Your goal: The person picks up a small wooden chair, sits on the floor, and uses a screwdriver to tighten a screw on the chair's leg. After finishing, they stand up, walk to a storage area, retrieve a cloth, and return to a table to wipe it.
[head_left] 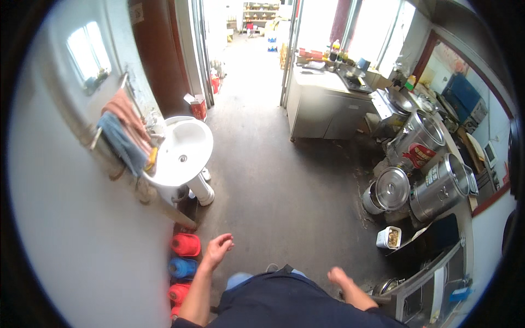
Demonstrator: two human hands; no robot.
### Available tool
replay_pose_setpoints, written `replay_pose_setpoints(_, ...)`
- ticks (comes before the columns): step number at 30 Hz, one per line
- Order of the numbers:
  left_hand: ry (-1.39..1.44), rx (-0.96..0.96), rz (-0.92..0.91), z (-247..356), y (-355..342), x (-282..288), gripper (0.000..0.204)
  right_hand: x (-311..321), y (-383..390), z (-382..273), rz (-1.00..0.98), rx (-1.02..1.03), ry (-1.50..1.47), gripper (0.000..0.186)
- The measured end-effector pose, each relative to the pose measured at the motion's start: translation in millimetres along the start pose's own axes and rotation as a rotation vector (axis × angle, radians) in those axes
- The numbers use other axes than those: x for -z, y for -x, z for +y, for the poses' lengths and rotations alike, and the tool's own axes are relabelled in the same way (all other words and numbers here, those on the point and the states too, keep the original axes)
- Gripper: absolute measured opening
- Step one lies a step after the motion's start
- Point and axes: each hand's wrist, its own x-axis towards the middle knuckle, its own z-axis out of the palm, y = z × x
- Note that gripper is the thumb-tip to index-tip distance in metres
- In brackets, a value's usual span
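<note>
My left hand (219, 250) hangs in the air over the floor, its fingers loosely bent and partly apart, with nothing seen in it. Closest to it are red and blue plastic containers (182, 267) lined up along the left wall. My right hand (339, 276) is low on the other side of my body; it is small and smeared, so its fingers do not show clearly. No object is visible in it. Neither hand touches anything that I can see.
On the left, a white pedestal sink (198, 143) stands below hanging towels (127, 128). Along the right are large steel pots (440, 188), a lidded pot (392, 188), a white bucket (381, 238) and a counter cabinet (317, 106). Grey floor (268, 180) leads to a bright doorway (246, 71).
</note>
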Motion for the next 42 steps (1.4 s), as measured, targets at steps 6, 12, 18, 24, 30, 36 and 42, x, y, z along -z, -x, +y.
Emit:
replay_pose_setpoints(6, -0.007, 0.106, 0.208, 40, -88, 45, 0.041, 266, -197, -178, 0.055, 0.157, -0.422, 0.035)
replay_pose_setpoints(12, -0.304, -0.063, 0.158, 130, -360, 92, 0.047, 346, -379, -218, 0.185, 0.137, -0.612, 0.035)
replay_pose_setpoints(18, -0.586, -0.386, -0.295, 314, -652, -32, 0.049, 359, -445, -171, 0.038, -0.299, -0.573, 0.038)
replay_pose_setpoints(24, -0.783, -0.351, -0.301, 261, -901, -22, 0.044, 483, -616, -207, 0.128, -0.315, -0.516, 0.039)
replay_pose_setpoints(30, -1.196, 0.546, -0.094, 59, -878, 188, 0.036, 696, -864, -370, 0.157, 0.34, -0.362, 0.038)
replay_pose_setpoints(36, -0.678, 1.087, 0.187, 64, -874, 239, 0.031, 861, -1033, -490, 0.114, 0.567, -0.288, 0.037)
replay_pose_setpoints(42, -1.119, 0.532, -0.008, 172, -1174, 242, 0.038, 930, -1167, -539, 0.084, 0.466, -0.272, 0.039)
